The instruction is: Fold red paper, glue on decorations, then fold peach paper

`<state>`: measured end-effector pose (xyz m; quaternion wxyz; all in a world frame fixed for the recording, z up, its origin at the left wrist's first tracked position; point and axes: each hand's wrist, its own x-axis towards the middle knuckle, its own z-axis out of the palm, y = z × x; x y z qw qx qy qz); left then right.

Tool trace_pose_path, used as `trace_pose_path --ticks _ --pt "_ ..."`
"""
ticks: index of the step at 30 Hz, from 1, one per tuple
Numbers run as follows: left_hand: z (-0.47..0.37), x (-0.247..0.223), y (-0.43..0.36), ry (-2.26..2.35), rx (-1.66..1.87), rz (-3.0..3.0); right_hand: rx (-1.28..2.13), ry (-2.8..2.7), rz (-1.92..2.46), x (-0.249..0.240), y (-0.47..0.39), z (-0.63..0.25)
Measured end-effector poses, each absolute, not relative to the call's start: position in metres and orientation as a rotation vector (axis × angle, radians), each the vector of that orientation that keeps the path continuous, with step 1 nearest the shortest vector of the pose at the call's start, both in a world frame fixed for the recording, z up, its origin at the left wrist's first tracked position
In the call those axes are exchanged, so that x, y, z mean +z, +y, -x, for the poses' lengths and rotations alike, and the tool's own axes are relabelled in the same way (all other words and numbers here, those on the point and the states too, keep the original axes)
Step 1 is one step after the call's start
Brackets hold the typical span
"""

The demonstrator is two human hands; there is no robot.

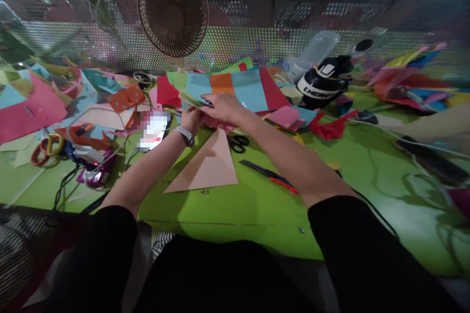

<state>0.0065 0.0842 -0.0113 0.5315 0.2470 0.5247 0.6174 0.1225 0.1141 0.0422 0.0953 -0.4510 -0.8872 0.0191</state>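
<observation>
My left hand (190, 121), with a watch on its wrist, is closed at the near edge of a heap of coloured paper. Its fingertips meet a yellow-green paper sheet (188, 100) and are partly hidden. My right hand (222, 107) reaches in beside it, fingers bent and pinched at the same paper edge. Just behind lies a striped paper strip (249, 90) in blue, orange and red. Below my hands a pale peach paper triangle (211, 164) rests flat on the green table (235, 210). Black-handled scissors (239, 144) are right of the triangle.
A cutter knife (268, 175) lies beside my right forearm. Left are a lit phone (156, 129), a purple power strip (96, 171) with cables, and tape rolls (47, 149). A fan (173, 10), a black bag (325, 80) and a clear bottle (316, 53) stand behind.
</observation>
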Motion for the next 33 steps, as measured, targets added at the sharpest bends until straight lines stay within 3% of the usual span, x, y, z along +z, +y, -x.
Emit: trace_pose_path --ticks 6,9,12,17,23,33 --pt "0.036 -0.005 0.007 1.284 1.286 -0.744 0.197 -2.765 0.829 0.025 0.030 -0.196" --pt "0.061 -0.005 -0.045 1.375 0.936 -1.481 0.150 -2.749 0.632 -0.004 -0.030 -0.241" --pt "0.069 -0.015 -0.077 1.113 0.480 -2.149 0.060 -2.722 0.723 -0.039 -0.067 -0.277" --pt "0.073 -0.029 -0.088 0.961 0.181 -2.520 -0.062 -2.625 1.053 -0.066 -0.073 -0.310" --pt "0.085 -0.016 -0.081 0.887 0.220 -2.454 0.039 -2.628 0.880 -0.051 -0.070 -0.279" --pt "0.086 -0.006 -0.124 1.194 0.422 -2.349 0.133 -2.670 0.577 -0.031 -0.071 -0.219"
